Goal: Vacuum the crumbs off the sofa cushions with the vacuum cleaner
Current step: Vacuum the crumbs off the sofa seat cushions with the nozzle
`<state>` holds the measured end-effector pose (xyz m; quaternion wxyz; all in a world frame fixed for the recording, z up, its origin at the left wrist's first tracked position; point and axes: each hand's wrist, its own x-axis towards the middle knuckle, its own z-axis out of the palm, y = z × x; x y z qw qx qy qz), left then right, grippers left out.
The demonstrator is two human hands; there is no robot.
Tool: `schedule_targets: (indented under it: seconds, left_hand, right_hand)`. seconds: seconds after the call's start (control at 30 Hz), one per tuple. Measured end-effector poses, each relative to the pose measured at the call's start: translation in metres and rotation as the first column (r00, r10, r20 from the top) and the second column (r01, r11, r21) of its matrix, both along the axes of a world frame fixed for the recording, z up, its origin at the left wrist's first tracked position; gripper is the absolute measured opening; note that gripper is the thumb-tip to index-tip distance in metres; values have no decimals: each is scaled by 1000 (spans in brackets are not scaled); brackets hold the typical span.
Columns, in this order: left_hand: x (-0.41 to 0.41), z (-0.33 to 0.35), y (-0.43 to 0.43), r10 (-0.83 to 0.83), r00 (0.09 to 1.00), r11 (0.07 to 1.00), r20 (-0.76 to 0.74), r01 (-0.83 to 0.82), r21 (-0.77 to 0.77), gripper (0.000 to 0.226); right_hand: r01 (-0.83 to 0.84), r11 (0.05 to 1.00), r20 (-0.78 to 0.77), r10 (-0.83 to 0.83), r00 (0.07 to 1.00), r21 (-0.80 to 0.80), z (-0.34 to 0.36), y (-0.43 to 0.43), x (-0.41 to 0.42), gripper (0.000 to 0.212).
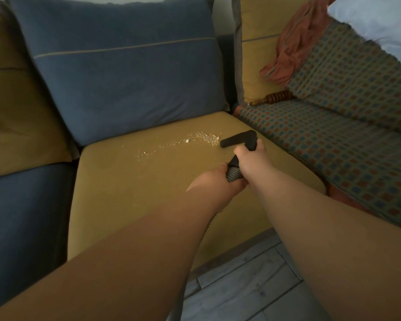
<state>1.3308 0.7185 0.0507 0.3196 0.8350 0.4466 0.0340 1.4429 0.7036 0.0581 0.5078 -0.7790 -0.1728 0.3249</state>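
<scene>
Head view: the black nozzle (235, 139) is gripped by the outstretched right hand (249, 156), its ribbed hose (233, 174) by the left hand (218, 183); pale crumbs (202, 138) are scattered beside it

Head view. The right hand (250, 156) is gripping the black tube just behind the black upholstery nozzle (237, 139), while the left hand (218, 179) is holding the ribbed hose (233, 174) right behind it. The nozzle is lying on the mustard seat cushion (137, 193), its mouth just beside the right end of a trail of pale crumbs (195, 139). A blue back cushion (125, 77) is leaning behind the trail. To the right, a checked cover (333, 140) is draping the adjoining seat, with an orange cloth (292, 42) and a turned wooden piece (273, 98) lying at its edge. Grey floor planks (241, 286) are showing below.
</scene>
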Motion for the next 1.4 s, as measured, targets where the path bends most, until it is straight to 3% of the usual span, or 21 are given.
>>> schedule_targets:
  seconds: [0.3,0.6,1.4]
  left_hand:
    - [-21,7,5,29,999,999,-28,-28,20,45]
    - [5,3,-3,-33,999,999,-3,33,-25,62]
    - [-20,-1,17,72,996,997,-45,-73,-9,58]
  right_hand:
    - [-35,999,-56,35,998,-3,1,8,-16,70]
    - [67,998,19,-67,998,8,-8,-3,7,69]
    - [-81,997,21,81,996,-2,-10,31,-16,70]
